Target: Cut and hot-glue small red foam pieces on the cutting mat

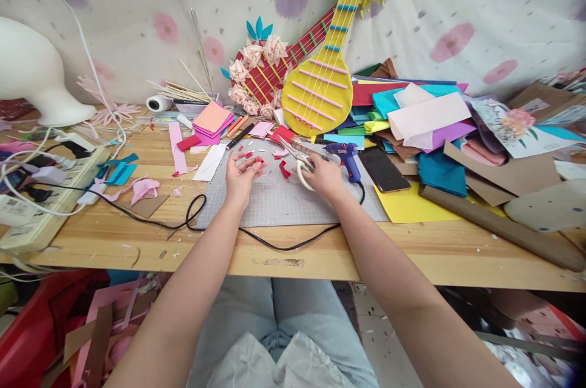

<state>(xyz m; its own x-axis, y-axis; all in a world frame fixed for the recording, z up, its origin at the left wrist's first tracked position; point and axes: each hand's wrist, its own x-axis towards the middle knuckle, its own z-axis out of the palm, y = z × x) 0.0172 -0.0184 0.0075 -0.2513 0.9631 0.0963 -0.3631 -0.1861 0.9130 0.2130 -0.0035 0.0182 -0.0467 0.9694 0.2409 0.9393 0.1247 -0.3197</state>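
Head view: wooden table (412, 247), grey cutting mat (284, 202) on it, blue glue gun (347, 159) at mat's far right edge. Right hand (323, 176) closed around white handles of scissors (297, 162), blades pointing up-left. Left hand (240, 176) loosely curled, fingertips pinching 1 small red paper piece (259, 163) above mat; red scraps (284, 169) lie between the 2 hands.

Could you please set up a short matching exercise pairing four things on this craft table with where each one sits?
Things:
1. scissors
2. glue gun
3. phone
4. power strip

Places:
A. far left edge of the table
B. in the right hand
C. screen up, partly on the yellow sheet
D. just right of the right hand

Pairs: 1-B, 2-D, 3-C, 4-A
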